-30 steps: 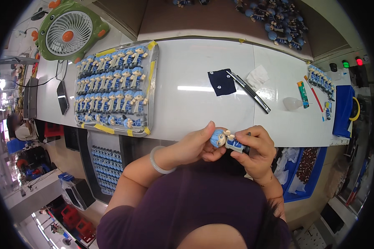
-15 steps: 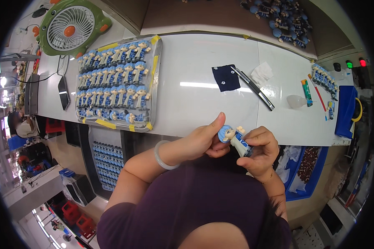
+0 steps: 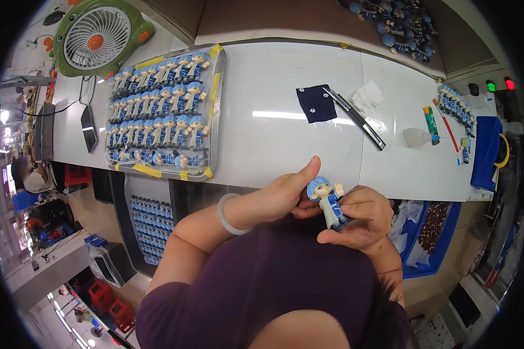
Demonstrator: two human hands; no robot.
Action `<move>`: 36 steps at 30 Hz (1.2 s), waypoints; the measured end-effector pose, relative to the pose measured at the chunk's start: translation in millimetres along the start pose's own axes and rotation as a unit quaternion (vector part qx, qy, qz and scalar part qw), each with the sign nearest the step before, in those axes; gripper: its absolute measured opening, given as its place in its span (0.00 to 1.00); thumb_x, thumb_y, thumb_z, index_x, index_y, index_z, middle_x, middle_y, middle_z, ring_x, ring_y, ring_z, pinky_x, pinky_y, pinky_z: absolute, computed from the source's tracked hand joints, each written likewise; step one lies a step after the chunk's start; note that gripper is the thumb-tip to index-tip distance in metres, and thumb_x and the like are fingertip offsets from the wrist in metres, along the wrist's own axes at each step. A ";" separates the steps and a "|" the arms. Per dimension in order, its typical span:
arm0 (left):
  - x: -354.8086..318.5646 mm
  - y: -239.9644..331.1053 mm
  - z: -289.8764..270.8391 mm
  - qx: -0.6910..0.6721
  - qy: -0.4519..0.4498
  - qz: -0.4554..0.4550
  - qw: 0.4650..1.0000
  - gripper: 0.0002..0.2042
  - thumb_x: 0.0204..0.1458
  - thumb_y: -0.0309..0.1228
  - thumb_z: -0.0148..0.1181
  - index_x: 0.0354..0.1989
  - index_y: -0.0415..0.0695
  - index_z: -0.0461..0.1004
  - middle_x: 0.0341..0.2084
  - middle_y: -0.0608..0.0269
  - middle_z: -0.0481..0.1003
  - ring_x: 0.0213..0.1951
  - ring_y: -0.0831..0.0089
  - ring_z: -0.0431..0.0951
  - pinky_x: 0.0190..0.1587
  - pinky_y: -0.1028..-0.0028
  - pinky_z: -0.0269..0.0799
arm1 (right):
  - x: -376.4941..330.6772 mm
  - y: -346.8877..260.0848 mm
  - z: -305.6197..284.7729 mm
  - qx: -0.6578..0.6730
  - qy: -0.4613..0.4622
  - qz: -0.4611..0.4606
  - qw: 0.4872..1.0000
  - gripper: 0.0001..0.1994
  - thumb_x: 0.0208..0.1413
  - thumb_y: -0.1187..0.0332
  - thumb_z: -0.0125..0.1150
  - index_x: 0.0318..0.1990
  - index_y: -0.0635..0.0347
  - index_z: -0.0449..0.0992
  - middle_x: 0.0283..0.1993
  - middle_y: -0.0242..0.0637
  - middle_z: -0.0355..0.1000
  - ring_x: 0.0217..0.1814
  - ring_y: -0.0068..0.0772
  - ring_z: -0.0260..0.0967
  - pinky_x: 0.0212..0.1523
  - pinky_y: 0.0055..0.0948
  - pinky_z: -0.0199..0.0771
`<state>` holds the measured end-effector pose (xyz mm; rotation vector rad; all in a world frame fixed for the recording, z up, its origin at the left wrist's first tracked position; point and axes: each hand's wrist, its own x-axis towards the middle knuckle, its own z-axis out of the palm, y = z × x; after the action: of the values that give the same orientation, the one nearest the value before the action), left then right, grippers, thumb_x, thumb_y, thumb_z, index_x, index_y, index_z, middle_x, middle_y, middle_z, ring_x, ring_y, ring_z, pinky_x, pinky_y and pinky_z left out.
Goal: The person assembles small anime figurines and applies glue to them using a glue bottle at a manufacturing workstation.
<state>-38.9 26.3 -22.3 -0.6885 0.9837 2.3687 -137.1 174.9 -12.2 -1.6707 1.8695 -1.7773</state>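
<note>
A small figurine (image 3: 333, 210) with blue hair and a blue and cream outfit is held before my chest, at the table's near edge. My right hand (image 3: 367, 216) grips its lower body, with the thumb beneath the dark base and the fingers at its side. Curled fingers of my left hand (image 3: 291, 193) are at the back of the figurine's head, partly hidden by it. The left thumb points up beside the hair. Left of the hands, a tray (image 3: 215, 110) edged with yellow tape carries rows of similar figurines (image 3: 166, 128).
A dark cloth (image 3: 316, 104), a black and silver pen-like tool (image 3: 364, 127) and a white tissue (image 3: 367, 98) lie beyond my hands. Rightward are a translucent squeeze bottle (image 3: 414, 137), a green tube (image 3: 431, 125) and a blue bin (image 3: 487, 154). A green fan (image 3: 99, 39) stands far left.
The figurine has turned more upright, its base swinging down and left. My right hand has shifted with it, its thumb now further left under the base. My left hand has barely moved.
</note>
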 end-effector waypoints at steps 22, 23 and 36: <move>7.3 -1.9 1.4 0.071 -0.030 0.128 0.989 0.23 0.57 0.50 0.30 0.36 0.42 0.66 0.22 0.70 0.63 0.19 0.83 0.54 0.22 0.83 0.51 | 1.7 1.7 -3.9 0.082 0.030 0.129 0.988 0.21 0.30 0.63 0.74 0.26 0.61 0.66 0.21 0.37 0.68 0.20 0.24 0.65 0.20 0.17 0.64; 5.3 -0.8 3.1 0.071 -0.031 0.127 0.989 0.23 0.57 0.50 0.30 0.36 0.42 0.66 0.22 0.70 0.63 0.19 0.83 0.54 0.22 0.83 0.51 | 5.1 2.8 -5.9 0.117 0.035 0.183 0.976 0.18 0.32 0.66 0.72 0.25 0.62 0.66 0.22 0.35 0.68 0.20 0.21 0.64 0.21 0.16 0.63; -5.3 7.6 4.0 0.100 -0.184 0.122 0.970 0.20 0.45 0.24 0.51 0.48 0.40 0.55 0.27 0.65 0.63 0.26 0.81 0.64 0.29 0.82 0.61 | 30.8 20.5 -24.0 0.231 -0.110 0.317 0.913 0.10 0.39 0.67 0.64 0.22 0.60 0.68 0.20 0.26 0.64 0.19 0.13 0.55 0.21 0.15 0.54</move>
<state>-40.5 23.3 -12.7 -0.0471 1.1668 2.4352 -178.4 164.0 -1.4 -0.9055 1.4880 -1.5080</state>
